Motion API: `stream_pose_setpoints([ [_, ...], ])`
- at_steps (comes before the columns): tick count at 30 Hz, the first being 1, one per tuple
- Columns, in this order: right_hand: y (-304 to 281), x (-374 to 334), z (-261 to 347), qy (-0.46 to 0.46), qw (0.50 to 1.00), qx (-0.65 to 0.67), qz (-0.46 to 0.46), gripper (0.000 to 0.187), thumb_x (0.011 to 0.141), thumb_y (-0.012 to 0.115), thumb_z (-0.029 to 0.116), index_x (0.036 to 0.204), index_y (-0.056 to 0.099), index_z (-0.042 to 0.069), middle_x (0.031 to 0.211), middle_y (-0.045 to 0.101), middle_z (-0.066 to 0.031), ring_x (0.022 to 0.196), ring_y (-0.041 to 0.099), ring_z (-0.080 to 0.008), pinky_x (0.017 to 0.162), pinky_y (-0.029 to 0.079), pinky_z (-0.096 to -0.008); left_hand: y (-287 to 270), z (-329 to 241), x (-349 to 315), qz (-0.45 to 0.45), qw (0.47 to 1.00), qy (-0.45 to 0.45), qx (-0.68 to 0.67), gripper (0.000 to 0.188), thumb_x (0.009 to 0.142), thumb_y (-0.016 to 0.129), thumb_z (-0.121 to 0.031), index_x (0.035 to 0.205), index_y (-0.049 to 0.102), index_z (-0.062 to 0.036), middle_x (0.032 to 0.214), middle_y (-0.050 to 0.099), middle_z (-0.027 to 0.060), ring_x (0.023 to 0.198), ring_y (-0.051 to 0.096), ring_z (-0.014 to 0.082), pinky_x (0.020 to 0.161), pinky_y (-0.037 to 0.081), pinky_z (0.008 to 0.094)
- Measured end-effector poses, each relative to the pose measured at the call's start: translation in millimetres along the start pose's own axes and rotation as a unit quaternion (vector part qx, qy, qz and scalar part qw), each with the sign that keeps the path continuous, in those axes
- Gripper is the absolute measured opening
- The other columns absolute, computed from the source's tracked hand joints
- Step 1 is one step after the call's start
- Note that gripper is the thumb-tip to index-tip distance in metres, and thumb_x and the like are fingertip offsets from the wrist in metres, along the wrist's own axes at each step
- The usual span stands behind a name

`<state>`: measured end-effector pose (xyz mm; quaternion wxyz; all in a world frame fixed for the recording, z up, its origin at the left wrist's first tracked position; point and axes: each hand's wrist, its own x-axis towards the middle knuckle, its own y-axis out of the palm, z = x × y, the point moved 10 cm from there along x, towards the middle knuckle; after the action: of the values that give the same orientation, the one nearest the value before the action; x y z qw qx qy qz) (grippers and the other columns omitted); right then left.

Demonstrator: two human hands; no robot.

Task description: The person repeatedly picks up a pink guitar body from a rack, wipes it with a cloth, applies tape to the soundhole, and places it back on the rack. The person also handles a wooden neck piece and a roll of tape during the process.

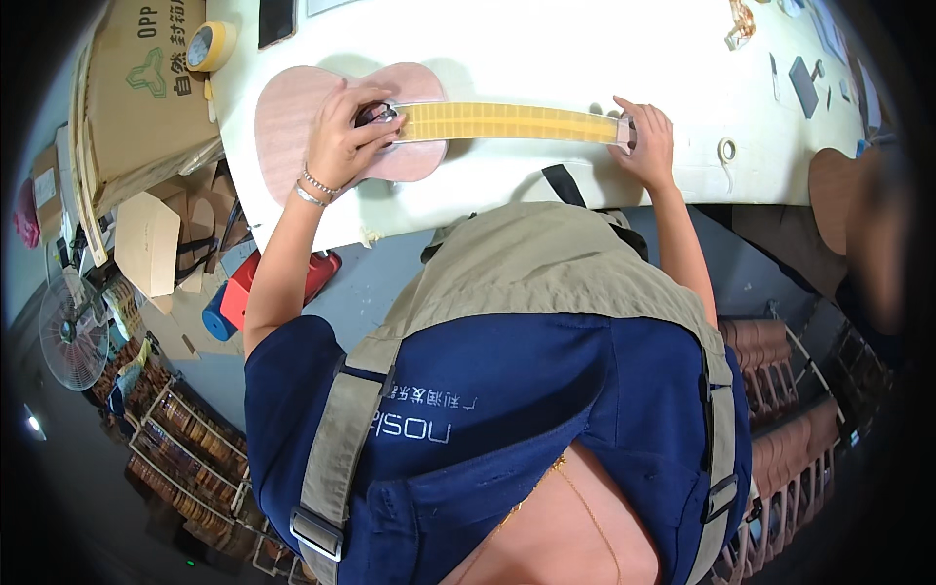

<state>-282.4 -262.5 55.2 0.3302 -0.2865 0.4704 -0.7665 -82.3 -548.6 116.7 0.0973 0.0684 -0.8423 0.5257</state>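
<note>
An unfinished ukulele [283, 127] of pale pinkish wood lies on the white tabletop, its body to the left and its neck pointing right. Yellow masking tape [507, 121] covers the fretboard along the neck. My left hand [349, 136] is bent over the dark soundhole, its fingertips closed at the fretboard's inner end. Whether a small item is pinched there too is hidden. At the neck's far right end, my right hand [647, 141] wraps round the tip with thumb and fingers, covering part of it.
Wide yellow tape [211, 46] stands by a cardboard box [146, 88] at left. A small tape roll [726, 150] lies right of my right hand. Small tools, including a dark block [804, 88], sit farther right. A fan [73, 330] and wooden parts racks stand around the bench.
</note>
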Motion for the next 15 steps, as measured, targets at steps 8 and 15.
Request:
stream_pose_setpoints([
  [8,0,0,0,0.002,1.0,-0.007,-0.002,0.063,0.055,0.068,0.01,0.117,0.053,0.016,0.092,0.054,-0.0056,0.096,0.05,-0.0271,0.091,0.035,-0.0379,-2,-8,16,-0.025,0.999,-0.009,-0.023,0.047,0.058,0.078,-0.036,0.1,0.069,-0.0176,0.112,0.056,0.0054,0.102,0.049,0.0247,0.089,0.041,0.0359],
  [15,-2,1,0,-0.007,1.0,-0.005,-0.017,0.063,0.055,0.07,0.011,0.116,0.054,0.019,0.094,0.055,-0.0038,0.098,0.049,-0.0252,0.09,0.035,-0.0365,20,-37,49,0.01,1.0,-0.006,0.011,0.039,0.058,0.077,-0.04,0.091,0.072,-0.0202,0.109,0.056,0.0011,0.1,0.047,0.0219,0.093,0.034,0.0403],
])
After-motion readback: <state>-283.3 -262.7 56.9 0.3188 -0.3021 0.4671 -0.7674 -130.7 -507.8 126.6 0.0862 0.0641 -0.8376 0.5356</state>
